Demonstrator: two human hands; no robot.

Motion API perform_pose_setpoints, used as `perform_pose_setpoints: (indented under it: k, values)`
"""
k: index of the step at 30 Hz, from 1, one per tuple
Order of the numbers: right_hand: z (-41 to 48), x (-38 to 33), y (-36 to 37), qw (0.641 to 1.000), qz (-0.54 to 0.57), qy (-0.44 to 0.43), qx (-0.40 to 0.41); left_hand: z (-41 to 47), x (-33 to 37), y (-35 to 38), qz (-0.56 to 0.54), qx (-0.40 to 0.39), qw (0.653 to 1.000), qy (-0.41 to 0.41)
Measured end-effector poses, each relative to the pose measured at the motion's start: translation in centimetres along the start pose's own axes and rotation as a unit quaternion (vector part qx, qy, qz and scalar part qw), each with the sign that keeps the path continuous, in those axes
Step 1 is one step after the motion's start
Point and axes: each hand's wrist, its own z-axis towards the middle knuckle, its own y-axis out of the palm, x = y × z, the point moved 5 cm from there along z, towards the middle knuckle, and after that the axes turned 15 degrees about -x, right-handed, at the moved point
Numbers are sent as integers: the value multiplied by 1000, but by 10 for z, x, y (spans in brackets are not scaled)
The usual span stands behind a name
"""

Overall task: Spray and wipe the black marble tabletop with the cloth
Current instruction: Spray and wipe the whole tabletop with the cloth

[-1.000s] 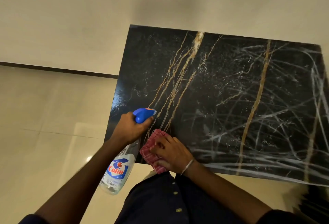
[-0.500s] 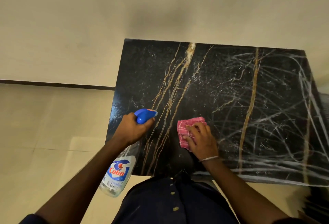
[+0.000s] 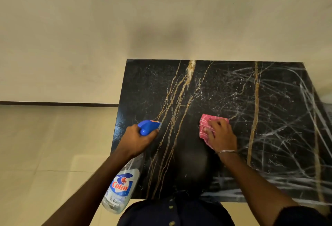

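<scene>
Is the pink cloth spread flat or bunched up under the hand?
Bunched. The pink cloth sits as a small folded wad on the black marble tabletop, mostly covered by the right hand pressing on it.

Illumination is dim and warm, giving a yellowish cast to the wall [image 3: 89, 28] and floor [image 3: 45, 145]. A soft dark shadow lies on the wall just above the tabletop's far edge, and a dark rounded reflection sits on the glossy black marble tabletop [image 3: 147, 85] near its front edge, with faint sheen at its left edge. Wide-angle distortion bends the tabletop's edges, detail is slightly soft overall, and the lower right corner is smeared.
</scene>
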Motion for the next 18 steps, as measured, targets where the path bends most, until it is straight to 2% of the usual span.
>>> perform_pose_setpoints:
  k: [2, 5, 7, 9, 11, 14, 16, 18]
  values:
    - [5, -37, 6, 1000, 6, -25, -7, 1, 2, 2, -8, -5, 1000, -4]
    - [-10, -92, 27, 990, -41, -129, -41, 4, 7, 2, -12, -3, 1000, -2]
    - [-26, -103, 32, 978, -55, -191, -62, 6, 10, -1, -13, 6, 1000, 0]
    - [-32, -85, 29, 971, -65, -224, -56, 6, 10, -5, -18, 16, 1000, -2]
    - [-27, -51, 22, 979, -68, -189, -31, 5, 7, -9, -21, 23, 999, -8]
    - [-5, -7, 4, 1000, -15, -20, 14, 5, 4, -12, -19, 29, 999, -16]
    - [11, -6, -3, 997, 28, 73, 23, 7, 4, -13, -13, 29, 999, -14]
    - [26, -29, -5, 994, 38, 106, 12, 8, 5, -14, -7, 27, 999, -17]
